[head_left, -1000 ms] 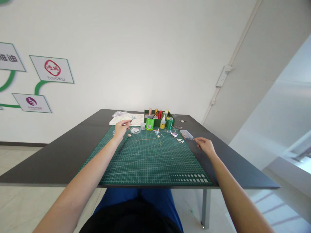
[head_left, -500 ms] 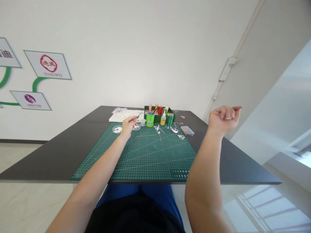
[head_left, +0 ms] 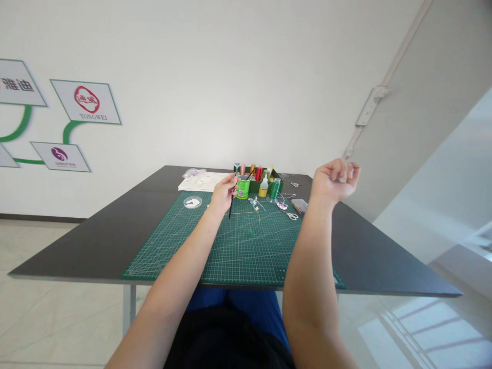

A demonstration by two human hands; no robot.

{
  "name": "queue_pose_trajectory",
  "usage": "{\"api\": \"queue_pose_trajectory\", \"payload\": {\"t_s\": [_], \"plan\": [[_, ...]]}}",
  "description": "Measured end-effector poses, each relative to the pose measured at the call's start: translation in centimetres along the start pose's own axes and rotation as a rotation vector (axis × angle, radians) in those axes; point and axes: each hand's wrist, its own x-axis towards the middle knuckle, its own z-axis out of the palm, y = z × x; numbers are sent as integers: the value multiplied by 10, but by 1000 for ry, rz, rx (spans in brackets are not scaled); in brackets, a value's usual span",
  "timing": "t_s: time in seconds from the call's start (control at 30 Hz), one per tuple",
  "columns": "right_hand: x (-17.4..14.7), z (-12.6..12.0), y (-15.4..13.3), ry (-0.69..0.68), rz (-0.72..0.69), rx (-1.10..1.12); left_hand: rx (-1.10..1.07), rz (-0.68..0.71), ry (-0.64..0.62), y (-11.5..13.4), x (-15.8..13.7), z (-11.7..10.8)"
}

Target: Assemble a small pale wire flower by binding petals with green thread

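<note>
My left hand (head_left: 224, 193) is closed on a thin dark stick (head_left: 230, 209), whose lower end points down over the cutting mat. A small blue-white piece (head_left: 237, 167) shows just above the fingertips; whether it belongs to the stick I cannot tell. Right behind these fingers stands a bright green can (head_left: 243, 188) with a dark brush-like handle in it. My right hand (head_left: 336, 179) is raised over the table's right side, fingers curled toward the palm, and no object shows in it. A green cutting mat (head_left: 230, 251) lies below.
A green box (head_left: 279, 183) of thread spools stands at the back. Near it are a glue bottle (head_left: 263, 186), a green spool (head_left: 275, 188), white-handled scissors (head_left: 292, 216) and a clear case (head_left: 300, 206). White papers (head_left: 202, 181) and a shallow dish (head_left: 192, 202) lie left.
My left hand has shifted right, closer to the green can, and the dark stick now shows below it. My right hand has moved left, still curled. The view has turned slightly left.
</note>
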Motion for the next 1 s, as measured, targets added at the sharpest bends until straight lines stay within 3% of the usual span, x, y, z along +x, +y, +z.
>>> {"api": "queue_pose_trajectory", "payload": {"t_s": [0.07,0.17,0.23,0.3,0.43,0.53,0.6,0.7,0.8,0.9,1.0], "plan": [[0,-5,-21,-176,-189,-883,-67,-31,-15,-1,5,0],[-1,2,-58,-314,-412,-2142,-116,-73,-3,-6,8,-3],[-4,11,-82,-244,-546,-2665,-122,-119,8,-12,8,-5],[-9,20,-105,-41,-642,-3010,-121,-166,12,-18,7,-6],[-27,23,-140,445,-948,-3377,-130,-156,38,-21,11,-5],[-51,12,-155,663,-971,-3649,-93,-56,69,-15,20,-3],[-75,-2,-164,744,-882,-3693,-67,32,87,-12,28,-2],[-118,-32,-180,903,-733,-3567,-37,158,84,-8,39,0],[-155,-64,-195,1032,-410,-3460,-20,228,87,-5,47,6],[-175,-89,-200,1023,-376,-3485,1,255,99,1,51,15],[-181,-105,-192,1250,-332,-3429,60,288,70,10,53,21]]}}
